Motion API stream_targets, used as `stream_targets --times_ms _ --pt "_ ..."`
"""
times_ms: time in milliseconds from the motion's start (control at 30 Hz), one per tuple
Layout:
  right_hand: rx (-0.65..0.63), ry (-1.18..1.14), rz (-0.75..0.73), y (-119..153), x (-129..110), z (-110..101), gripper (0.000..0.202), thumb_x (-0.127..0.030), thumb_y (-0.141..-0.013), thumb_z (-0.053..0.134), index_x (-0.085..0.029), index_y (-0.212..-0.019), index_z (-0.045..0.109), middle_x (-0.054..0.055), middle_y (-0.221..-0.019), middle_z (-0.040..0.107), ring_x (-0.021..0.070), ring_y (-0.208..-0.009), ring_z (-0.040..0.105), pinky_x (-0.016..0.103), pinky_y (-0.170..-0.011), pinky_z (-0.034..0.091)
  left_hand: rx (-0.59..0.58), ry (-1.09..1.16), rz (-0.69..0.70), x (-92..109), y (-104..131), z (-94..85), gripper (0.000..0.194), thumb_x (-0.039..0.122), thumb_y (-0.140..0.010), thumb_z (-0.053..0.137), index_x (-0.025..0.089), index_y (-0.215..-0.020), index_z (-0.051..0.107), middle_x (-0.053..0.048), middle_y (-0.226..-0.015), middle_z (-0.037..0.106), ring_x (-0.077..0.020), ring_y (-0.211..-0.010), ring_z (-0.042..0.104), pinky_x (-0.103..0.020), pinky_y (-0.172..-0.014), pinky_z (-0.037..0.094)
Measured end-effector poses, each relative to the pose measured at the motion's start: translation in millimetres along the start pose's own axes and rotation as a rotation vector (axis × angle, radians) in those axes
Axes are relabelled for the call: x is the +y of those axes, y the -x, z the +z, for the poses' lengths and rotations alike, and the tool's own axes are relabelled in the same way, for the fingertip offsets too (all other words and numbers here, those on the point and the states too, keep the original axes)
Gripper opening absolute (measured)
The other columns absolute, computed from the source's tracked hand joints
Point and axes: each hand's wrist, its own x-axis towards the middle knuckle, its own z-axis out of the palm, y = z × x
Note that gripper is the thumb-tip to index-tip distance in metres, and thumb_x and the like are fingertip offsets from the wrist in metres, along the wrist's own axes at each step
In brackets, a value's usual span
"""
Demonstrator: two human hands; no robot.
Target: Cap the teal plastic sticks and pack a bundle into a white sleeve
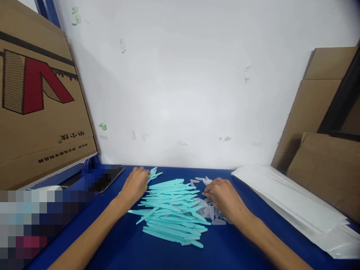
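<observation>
A broad pile of slim teal sticks, shaped like eyebrow razors (pixel 171 210), lies at the middle of the blue table. Beyond its far left corner is a smaller bunch of teal razors (pixel 154 174). My left hand (pixel 137 184) is at that bunch, fingers curled in at its edge; a razor seems to be in the fingertips, though they are partly hidden. To the right of the pile, small translucent plastic caps (pixel 210 210) are heaped loosely. My right hand (pixel 223 193) hangs over this heap, thumb and fingers pinched together at what looks like a cap.
A phone (pixel 111 179) lies at the left on the blue tabletop (pixel 126 247). White plastic sheets or bags (pixel 295 202) are stacked on the right. A printed cardboard box (pixel 42 86) stands at left, brown cardboard (pixel 326 172) at right. A white wall (pixel 180 82) closes the back.
</observation>
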Motion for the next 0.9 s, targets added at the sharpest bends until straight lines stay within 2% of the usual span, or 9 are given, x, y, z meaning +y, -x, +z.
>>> stream_targets --times_ms 100,167,233,333,467,567,733,900 --pt "0.006 0.000 -0.014 0 3 2 0.016 -0.015 -0.091 0.063 -0.022 -0.080 0.071 0.002 -0.084 0.073 0.0238 -0.089 0.062 0.036 -0.078 0.036 -0.028 0.140 0.192 16 1 -5.1 0.025 0.028 -0.100 0.046 0.024 -0.106 0.071 -0.006 -0.110 0.068 -0.0229 -0.104 0.060 -0.033 -0.092 0.047" --pt "0.015 -0.006 -0.025 0 6 5 0.016 -0.015 -0.092 0.063 -0.021 -0.079 0.069 0.002 -0.083 0.071 0.0228 -0.088 0.061 0.036 -0.078 0.035 -0.051 0.285 0.309 23 4 -5.4 0.025 0.032 -0.100 0.047 0.025 -0.104 0.071 -0.004 -0.109 0.068 -0.0223 -0.106 0.059 -0.036 -0.099 0.044" --pt "0.023 -0.008 -0.047 0 9 9 0.016 -0.014 -0.091 0.063 -0.022 -0.078 0.068 0.001 -0.082 0.070 0.0219 -0.087 0.061 0.035 -0.078 0.034 -0.079 0.379 0.358 27 6 -3.2 0.026 0.035 -0.100 0.048 0.025 -0.102 0.072 -0.005 -0.107 0.067 -0.0234 -0.107 0.059 -0.040 -0.103 0.042" --pt "0.044 -0.006 -0.125 -1 12 16 0.016 -0.012 -0.090 0.064 -0.023 -0.078 0.066 -0.001 -0.084 0.069 0.0211 -0.088 0.059 0.036 -0.081 0.033 -0.126 0.409 0.339 27 9 1.9 0.024 0.035 -0.097 0.052 0.024 -0.102 0.073 -0.005 -0.106 0.067 -0.0244 -0.105 0.059 -0.039 -0.096 0.046" --pt "0.072 -0.001 -0.163 -3 9 18 0.016 -0.013 -0.092 0.062 -0.022 -0.079 0.063 -0.001 -0.084 0.068 0.0195 -0.087 0.059 0.035 -0.082 0.032 -0.162 0.400 0.313 28 9 4.9 0.020 0.024 -0.093 0.057 0.022 -0.106 0.072 -0.006 -0.108 0.067 -0.0243 -0.104 0.061 -0.034 -0.087 0.049" --pt "0.089 0.019 -0.195 -3 3 12 0.016 -0.014 -0.096 0.057 -0.022 -0.083 0.062 -0.001 -0.086 0.069 0.0191 -0.086 0.060 0.035 -0.081 0.033 -0.146 0.381 0.313 29 8 4.5 0.019 0.024 -0.093 0.056 0.021 -0.102 0.072 -0.006 -0.105 0.068 -0.0242 -0.103 0.061 -0.034 -0.086 0.049" --pt "0.090 0.041 -0.211 -2 -7 -3 0.016 -0.010 -0.098 0.050 -0.021 -0.089 0.058 0.000 -0.085 0.069 0.0185 -0.080 0.061 0.033 -0.075 0.035 -0.087 0.376 0.316 30 9 6.0 0.023 0.034 -0.097 0.050 0.021 -0.096 0.069 -0.006 -0.100 0.068 -0.0240 -0.099 0.062 -0.033 -0.084 0.048" --pt "0.019 0.091 -0.181 1 -13 -12 0.029 0.003 -0.089 0.047 -0.021 -0.099 0.060 0.001 -0.090 0.071 0.0190 -0.074 0.062 0.031 -0.068 0.037 -0.051 0.398 0.307 30 10 6.3 0.026 0.035 -0.101 0.043 0.021 -0.098 0.064 -0.006 -0.101 0.067 -0.0240 -0.100 0.062 -0.035 -0.086 0.048"
